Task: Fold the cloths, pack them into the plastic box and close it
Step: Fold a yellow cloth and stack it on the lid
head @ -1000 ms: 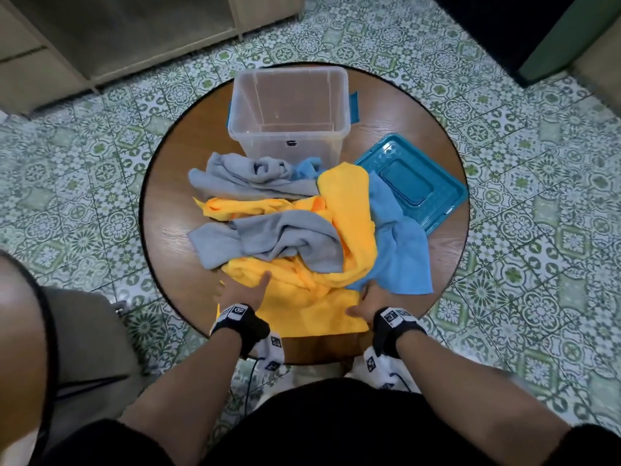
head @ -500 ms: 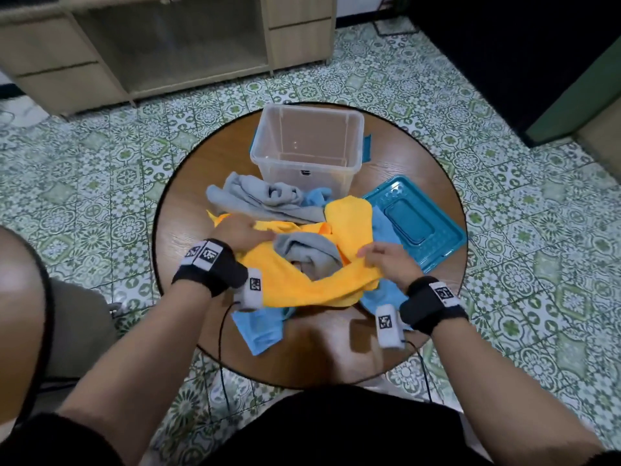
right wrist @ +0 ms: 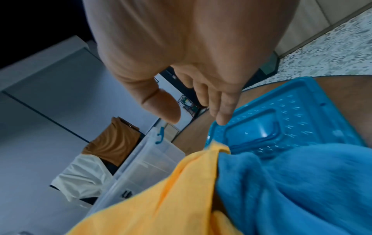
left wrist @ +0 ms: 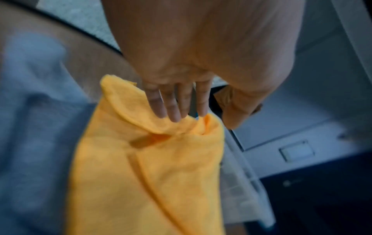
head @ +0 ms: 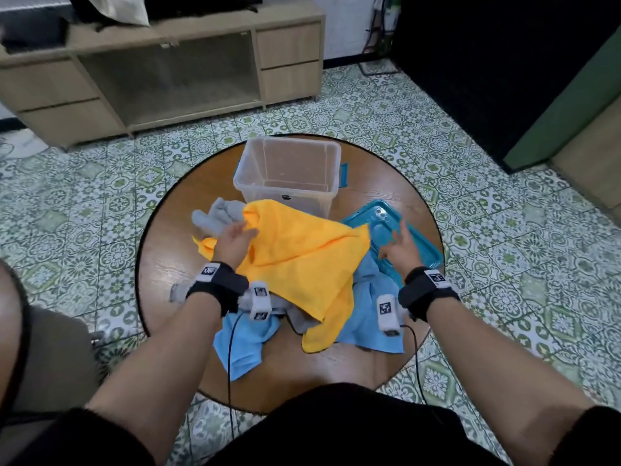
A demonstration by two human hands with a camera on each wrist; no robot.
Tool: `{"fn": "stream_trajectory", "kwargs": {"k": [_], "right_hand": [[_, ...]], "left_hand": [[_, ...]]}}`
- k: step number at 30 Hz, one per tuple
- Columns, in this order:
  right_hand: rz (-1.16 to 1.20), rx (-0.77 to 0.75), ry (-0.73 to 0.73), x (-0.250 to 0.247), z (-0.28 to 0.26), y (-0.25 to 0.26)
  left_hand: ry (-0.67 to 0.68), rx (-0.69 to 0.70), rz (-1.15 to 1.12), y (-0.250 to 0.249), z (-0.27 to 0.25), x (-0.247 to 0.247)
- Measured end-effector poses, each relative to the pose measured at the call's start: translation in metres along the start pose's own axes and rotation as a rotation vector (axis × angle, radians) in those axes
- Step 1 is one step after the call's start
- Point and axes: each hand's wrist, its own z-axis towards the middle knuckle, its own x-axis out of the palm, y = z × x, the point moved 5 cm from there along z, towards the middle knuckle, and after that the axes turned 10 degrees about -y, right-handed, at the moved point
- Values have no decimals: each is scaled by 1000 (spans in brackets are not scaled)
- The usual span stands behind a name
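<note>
Cloths lie heaped on the near half of a round wooden table [head: 161, 250]: a blue cloth [head: 238, 344] spills toward the near edge, with more blue cloth [head: 369, 317] to its right, and a gray cloth [head: 295, 316] shows between them under a broad yellow cloth [head: 302, 257] spread on top of the heap. The left hand [head: 233, 242] is at the yellow cloth's left far corner, fingers [left wrist: 173, 108] straight and spread, their tips against a rolled edge of the fabric; the wrist view is blurred and does not show any pinch. The right hand [head: 400, 248] hovers beyond the cloth's right corner, above the blue lid [head: 423, 243], fingers loosely extended and holding nothing. That lid lies flat on the table's right side, partly covered by blue cloth. Another gray cloth [head: 218, 215] is bunched just past the left hand. Behind the heap stands the clear plastic box [head: 289, 153], open, with a blue latch [head: 343, 174] on its right side. The floor [head: 470, 210] is green patterned tile; a low wooden cabinet [head: 168, 68] stands along the far wall.
</note>
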Motion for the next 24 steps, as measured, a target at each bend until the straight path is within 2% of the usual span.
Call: {"fn": "stream_trajectory", "kwargs": {"k": [3,6,8,10,12,13,15,16,18,20,22,24], "right_hand": [[-261,59,52,3,-2,-38],[-410,81,150,12,-17,-63],[-441,19,148,20,-32,-63],[-686,-239,127,32,-46,-51],[-926,-574,144,53,-65,-39],[-986,-690,192,65,-75,-35],[-1047,-824,338,87,-90,-35],[-1059,-864,428,94,-95,-36],[-1017,-875,557,104,-97,-42],[-817,-800,538,103,-94,-35],[-536,-632,407,92,-85,-18],[-335,-554,233,78,-72,10]], "left_hand": [[-76,27,366,35,-5,-1],[-154,-66,447,61,-10,-3],[-234,-44,549,66,-9,-6],[-244,42,658,66,-4,-7],[-138,56,689,70,3,-2],[-95,28,659,72,6,-1],[-85,3,618,76,10,-4],[-104,40,623,73,10,-6],[-165,201,589,61,4,-7],[-157,393,444,44,-12,0],[15,458,303,27,-32,14],[272,441,222,12,-51,32]]}}
